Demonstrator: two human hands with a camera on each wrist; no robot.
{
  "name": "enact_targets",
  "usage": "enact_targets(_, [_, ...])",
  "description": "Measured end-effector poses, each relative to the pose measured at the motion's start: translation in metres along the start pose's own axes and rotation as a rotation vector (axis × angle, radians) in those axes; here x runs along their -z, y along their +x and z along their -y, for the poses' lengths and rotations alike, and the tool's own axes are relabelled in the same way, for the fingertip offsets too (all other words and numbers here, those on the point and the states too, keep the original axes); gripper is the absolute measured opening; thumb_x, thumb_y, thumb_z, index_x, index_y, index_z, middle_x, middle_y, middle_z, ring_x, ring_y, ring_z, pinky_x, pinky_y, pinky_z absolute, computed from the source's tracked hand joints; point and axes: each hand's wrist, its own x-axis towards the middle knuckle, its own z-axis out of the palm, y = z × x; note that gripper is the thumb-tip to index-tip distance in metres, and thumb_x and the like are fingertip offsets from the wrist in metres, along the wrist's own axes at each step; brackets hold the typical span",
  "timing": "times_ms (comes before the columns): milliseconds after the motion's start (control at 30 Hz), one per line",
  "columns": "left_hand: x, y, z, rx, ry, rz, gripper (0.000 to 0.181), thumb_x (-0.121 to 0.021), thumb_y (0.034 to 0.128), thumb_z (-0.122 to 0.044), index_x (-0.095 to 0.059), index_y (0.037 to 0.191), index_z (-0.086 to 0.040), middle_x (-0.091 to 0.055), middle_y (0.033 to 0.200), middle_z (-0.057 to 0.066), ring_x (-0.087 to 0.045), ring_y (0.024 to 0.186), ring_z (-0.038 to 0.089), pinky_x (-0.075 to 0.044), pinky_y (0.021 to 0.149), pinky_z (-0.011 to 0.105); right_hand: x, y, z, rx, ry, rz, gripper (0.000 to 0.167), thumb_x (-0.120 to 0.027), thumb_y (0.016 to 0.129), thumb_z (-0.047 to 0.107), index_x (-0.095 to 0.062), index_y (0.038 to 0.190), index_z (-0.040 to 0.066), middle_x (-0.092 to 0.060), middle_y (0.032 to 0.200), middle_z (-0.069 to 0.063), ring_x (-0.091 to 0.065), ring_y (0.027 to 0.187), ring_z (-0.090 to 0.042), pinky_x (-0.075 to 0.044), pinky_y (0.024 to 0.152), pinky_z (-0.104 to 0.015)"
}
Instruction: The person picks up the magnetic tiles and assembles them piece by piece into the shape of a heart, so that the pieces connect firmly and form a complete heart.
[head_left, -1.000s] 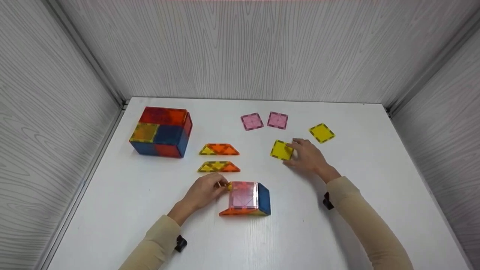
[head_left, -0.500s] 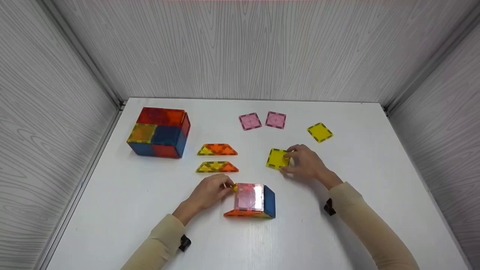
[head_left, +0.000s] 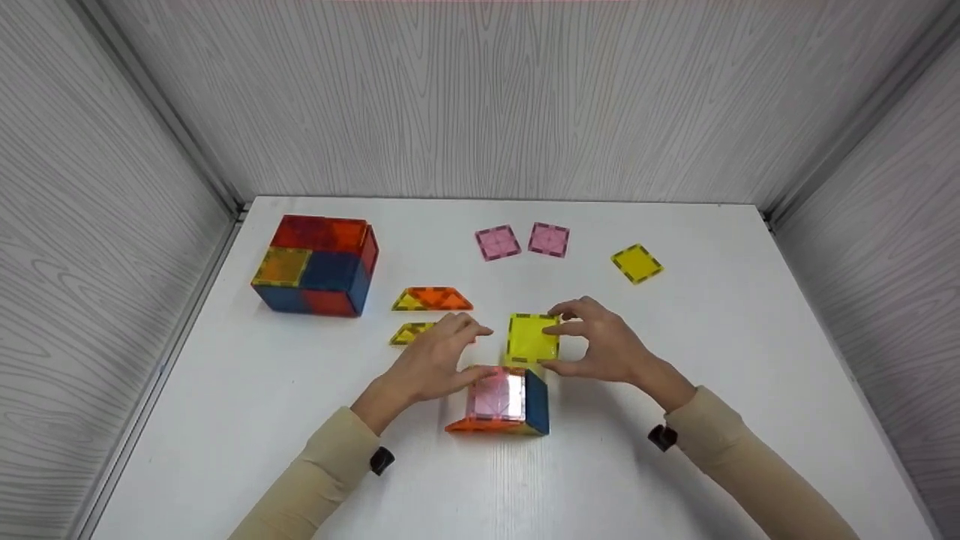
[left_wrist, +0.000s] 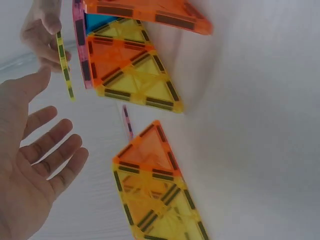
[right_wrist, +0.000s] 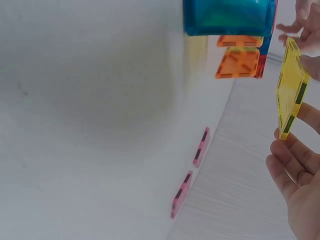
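My right hand pinches a yellow square magnetic tile by its edges, holding it raised above the table behind a small magnetic-tile structure. That structure has a pink square tile on top, a slanted blue tile on its right, and a front of orange and yellow triangles. Fingers spread and holding nothing, my left hand hovers over the structure's back left. In the left wrist view its thumb looks apart from the pink tile. The right wrist view shows the yellow tile between thumb and fingers.
A larger box of red, blue and yellow tiles stands at the back left. Flat trapezoids of orange and yellow triangles lie nearby, one behind another partly covered by my left hand. Two pink squares and a yellow square lie farther back.
My right hand has brought the yellow tile left and nearer, toward the structure. My left hand has let go of the structure's left side, opened, and moved up over its back edge.
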Motion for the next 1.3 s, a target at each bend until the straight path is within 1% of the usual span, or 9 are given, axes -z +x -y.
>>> enact_targets(100, [-0.002,0.01,-0.009,-0.024,0.005,0.039,0.073,-0.077,0.0912,-0.055,-0.058,0.148,-0.013,-0.06,0.139,0.008,-0.058,0.131,0.025,-0.052,0.115,0.045,0.001,0.002,0.01,0.079,-0.026,-0.016,0.048,-0.089,0.081,0.043,-0.082,0.119,0.014,-0.072,0.129,-0.01,-0.066,0.114,-0.027,-0.064,0.09,-0.041])
enact_targets(233, [-0.004,0.02,-0.017,-0.049,0.021,0.07,0.082,-0.078,0.0889,-0.058,-0.054,0.153,-0.013,-0.057,0.144,0.01,-0.055,0.135,0.028,-0.047,0.119,0.049,0.001,0.004,0.017,0.154,-0.044,-0.033,0.046,-0.09,0.08,0.042,-0.082,0.116,0.013,-0.073,0.126,-0.011,-0.066,0.11,-0.027,-0.065,0.086,-0.04])
enact_targets(367, [-0.004,0.024,-0.019,-0.054,0.013,0.095,0.085,-0.079,0.0891,-0.055,-0.051,0.156,-0.011,-0.056,0.143,0.012,-0.054,0.134,0.029,-0.048,0.118,0.049,0.001,0.004,0.021,0.185,-0.045,-0.037,0.046,-0.09,0.08,0.041,-0.082,0.117,0.014,-0.072,0.127,-0.011,-0.066,0.111,-0.027,-0.065,0.087,-0.042])
enact_targets(467, [-0.001,0.023,-0.017,-0.042,-0.033,0.102,0.085,-0.081,0.0881,-0.053,-0.052,0.154,-0.009,-0.057,0.136,0.013,-0.054,0.128,0.029,-0.051,0.115,0.047,-0.001,0.003,0.023,0.176,-0.021,-0.046,0.056,-0.09,0.082,0.042,-0.076,0.128,0.015,-0.069,0.132,-0.01,-0.066,0.117,-0.027,-0.064,0.09,-0.043])
enact_targets(567, [0.005,0.014,-0.01,0.001,-0.086,0.099,0.083,-0.082,0.0862,-0.053,-0.054,0.152,-0.011,-0.057,0.137,0.012,-0.053,0.129,0.028,-0.05,0.116,0.049,-0.007,-0.001,0.023,0.125,0.054,-0.059,0.074,-0.09,0.082,0.046,-0.063,0.144,0.015,-0.065,0.139,-0.01,-0.066,0.124,-0.027,-0.062,0.099,-0.044])
enact_targets(667, [0.009,-0.002,0.003,0.074,-0.146,0.105,0.082,-0.084,0.0844,-0.052,-0.055,0.151,-0.015,-0.056,0.143,0.01,-0.051,0.136,0.029,-0.047,0.119,0.056,-0.016,-0.009,0.024,0.063,0.122,-0.041,0.087,-0.088,0.082,0.052,-0.053,0.154,0.018,-0.062,0.144,-0.009,-0.064,0.129,-0.027,-0.06,0.104,-0.047])
enact_targets(867, [0.004,-0.041,0.031,0.237,-0.263,0.164,0.082,-0.09,0.0821,-0.042,-0.052,0.153,-0.023,-0.046,0.163,0.008,-0.043,0.152,0.034,-0.041,0.121,0.064,-0.037,-0.027,0.027,-0.001,0.14,0.113,0.094,-0.081,0.083,0.065,-0.049,0.157,0.019,-0.059,0.148,-0.008,-0.062,0.131,-0.028,-0.058,0.106,-0.051])
enact_targets(1033, [-0.007,-0.056,0.043,0.244,-0.317,0.196,0.079,-0.092,0.0822,-0.035,-0.053,0.15,-0.019,-0.055,0.153,0.004,-0.054,0.14,0.03,-0.045,0.12,0.056,-0.048,-0.034,0.031,-0.059,0.169,0.22,0.103,-0.085,0.078,0.066,-0.047,0.158,0.013,-0.059,0.149,-0.008,-0.061,0.134,-0.028,-0.055,0.109,-0.053])
enact_targets(1300, [-0.022,-0.055,0.045,0.229,-0.366,0.249,0.08,-0.093,0.0803,-0.04,-0.056,0.147,-0.016,-0.061,0.147,0.003,-0.056,0.138,0.026,-0.043,0.123,0.052,-0.056,-0.033,0.034,-0.099,0.197,0.249,0.099,-0.089,0.076,0.062,-0.05,0.155,0.016,-0.064,0.14,-0.002,-0.063,0.125,-0.02,-0.057,0.108,-0.048])
